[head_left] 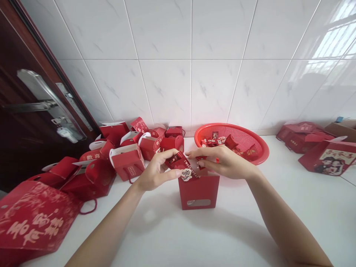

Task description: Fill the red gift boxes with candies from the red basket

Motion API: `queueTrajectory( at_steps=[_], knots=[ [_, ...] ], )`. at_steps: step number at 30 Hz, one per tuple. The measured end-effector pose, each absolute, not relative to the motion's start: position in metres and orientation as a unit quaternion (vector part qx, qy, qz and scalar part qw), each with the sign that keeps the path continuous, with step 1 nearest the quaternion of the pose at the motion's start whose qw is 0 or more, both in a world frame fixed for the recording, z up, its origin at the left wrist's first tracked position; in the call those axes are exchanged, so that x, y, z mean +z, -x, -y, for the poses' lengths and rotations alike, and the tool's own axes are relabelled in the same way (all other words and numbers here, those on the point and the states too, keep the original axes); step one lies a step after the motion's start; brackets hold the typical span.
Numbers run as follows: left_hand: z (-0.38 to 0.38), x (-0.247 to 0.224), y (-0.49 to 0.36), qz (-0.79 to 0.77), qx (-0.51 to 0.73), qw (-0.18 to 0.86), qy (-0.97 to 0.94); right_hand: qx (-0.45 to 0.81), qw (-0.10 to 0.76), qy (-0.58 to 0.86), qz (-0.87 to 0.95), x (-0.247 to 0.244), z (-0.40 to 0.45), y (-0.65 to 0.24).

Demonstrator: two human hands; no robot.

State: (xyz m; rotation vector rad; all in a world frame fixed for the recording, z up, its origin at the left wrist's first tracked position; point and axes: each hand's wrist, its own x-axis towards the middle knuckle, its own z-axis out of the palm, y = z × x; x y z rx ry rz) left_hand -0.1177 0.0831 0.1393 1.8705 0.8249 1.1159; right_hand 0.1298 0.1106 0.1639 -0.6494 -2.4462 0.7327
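Observation:
A red gift box (199, 194) stands upright on the white surface in front of me, its top open. My left hand (158, 171) grips a printed red flap (187, 168) at the box's upper left, thumb in front and fingers behind. The flap carries the words "SWEET SUGAR" and a pale round label. Just above the opening, my right hand (222, 160) is curled palm down around small red wrapped candies (201, 161), partly hidden by its fingers. Behind the box sits a red plastic basket (263, 148) with several wrapped candies (230, 141) in it.
Several red gift boxes (128, 162) crowd the left side, with a large one (39, 218) nearest me. More red boxes (329, 157) and a cardboard box (342, 128) stand at the right. A tiled wall (164, 89) closes the back; a door handle (50, 105) is at left.

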Motion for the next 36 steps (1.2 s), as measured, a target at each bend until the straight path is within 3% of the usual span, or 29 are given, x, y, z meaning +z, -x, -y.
queueTrajectory(
  at_steps=[4,11,22,30,36],
  knots=[
    [-0.084,0.138,0.118,-0.325,0.440,0.401,-0.735,0.268,0.253,0.245,0.897,0.162,-0.113,-0.131],
    [-0.084,0.137,0.116,-0.326,0.439,0.407,-0.732,0.263,0.335,0.232,0.874,0.166,-0.106,-0.129],
    [-0.085,0.133,0.113,-0.309,0.450,0.418,-0.726,0.297,0.341,0.252,0.856,0.159,-0.095,-0.112],
    [-0.090,0.129,0.115,-0.282,0.457,0.461,-0.707,0.298,0.460,0.238,0.802,0.168,-0.105,-0.132],
    [-0.093,0.128,0.116,-0.289,0.457,0.481,-0.690,0.279,0.386,0.264,0.839,0.170,-0.109,-0.138]
  ],
)
